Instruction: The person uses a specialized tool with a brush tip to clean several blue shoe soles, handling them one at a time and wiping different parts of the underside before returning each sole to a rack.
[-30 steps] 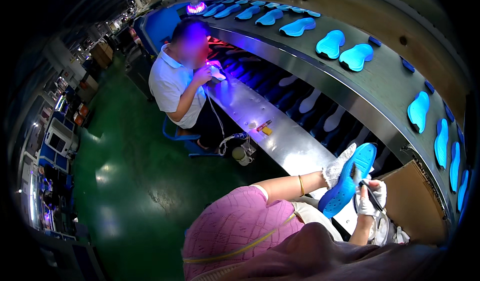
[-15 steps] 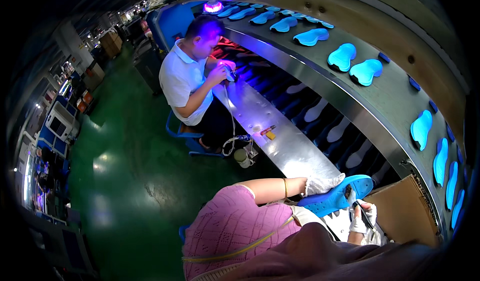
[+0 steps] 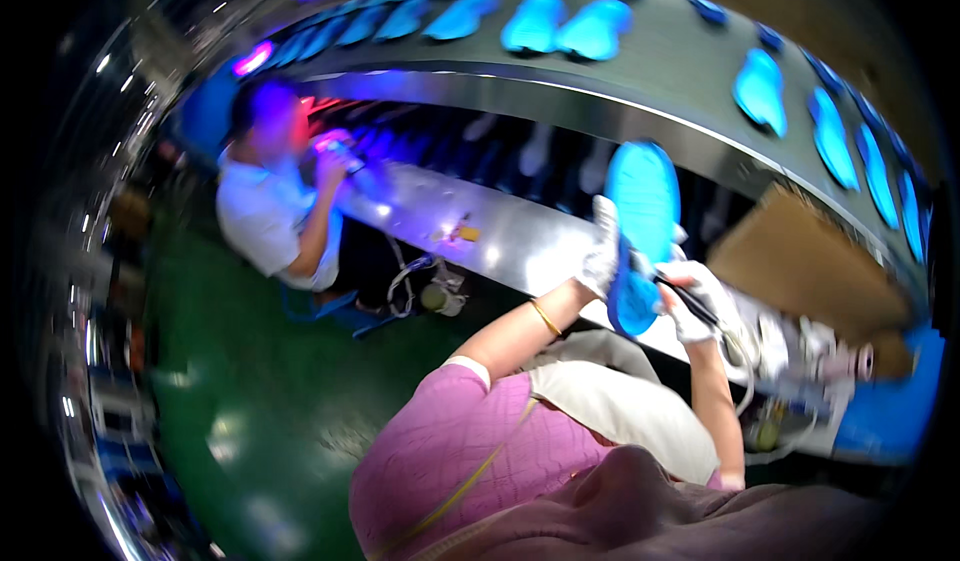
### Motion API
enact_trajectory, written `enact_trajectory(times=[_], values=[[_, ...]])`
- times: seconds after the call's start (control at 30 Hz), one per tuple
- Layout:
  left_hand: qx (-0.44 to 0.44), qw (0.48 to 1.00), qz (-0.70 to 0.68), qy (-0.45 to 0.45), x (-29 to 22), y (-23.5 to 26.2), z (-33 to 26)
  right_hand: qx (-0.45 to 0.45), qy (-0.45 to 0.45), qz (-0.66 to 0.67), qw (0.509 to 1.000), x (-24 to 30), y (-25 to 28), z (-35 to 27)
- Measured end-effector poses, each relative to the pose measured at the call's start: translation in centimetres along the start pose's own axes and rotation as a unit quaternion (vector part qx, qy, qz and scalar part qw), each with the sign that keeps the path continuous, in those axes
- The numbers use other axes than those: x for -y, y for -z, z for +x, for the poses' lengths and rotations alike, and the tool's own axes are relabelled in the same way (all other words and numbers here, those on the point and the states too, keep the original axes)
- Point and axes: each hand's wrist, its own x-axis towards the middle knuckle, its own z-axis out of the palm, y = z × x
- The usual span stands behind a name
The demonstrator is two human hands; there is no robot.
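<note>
A: In the head view, what do the hands hold?

B: The left hand (image 3: 602,251) has a white glove. Its fingers grip a blue shoe sole (image 3: 643,196) and hold it up, tilted a bit.

A: Where is the sole?

B: It is in the air over the right end of the metal bench (image 3: 500,223). The top of it sticks up past the bench's far edge.

A: And the right hand (image 3: 692,311)?

B: It has a white glove too. Its fingers are bent around a black tool (image 3: 697,306) like a fat pen. The tip is right by the low part of the sole, but it is too blurry to tell if they touch.

A: What is near that hand?

B: A brown cardboard piece (image 3: 805,261) is to the right, past the bench's right end. A white cord (image 3: 742,356) hangs just beside the wrist.

A: What else is on the bench?

B: A little yellow block (image 3: 467,233) sits left of the middle, closer to the near edge.

A: Who is at the left end?

B: A co-worker (image 3: 265,216) in a white shirt, sitting with hands up in pink and blue light.

A: And behind the bench?

B: A long grey belt (image 3: 680,61) goes along past the far edge, with blue sole pieces (image 3: 532,23) on it.
</note>
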Motion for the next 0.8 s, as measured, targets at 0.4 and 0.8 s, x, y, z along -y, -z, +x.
enact_trajectory(times=[0.4, 0.8], values=[[0.044, 0.987, -0.062, -0.142, 0.6, 0.3, 3.4, 0.004, -0.104, 0.047, 0.993, 2.9, 1.2, -1.5], [0.164, 0.976, -0.102, -0.102, -0.2, -0.4, 5.5, -0.072, -0.081, 0.225, 0.968, 1.8, 2.8, -3.0]])
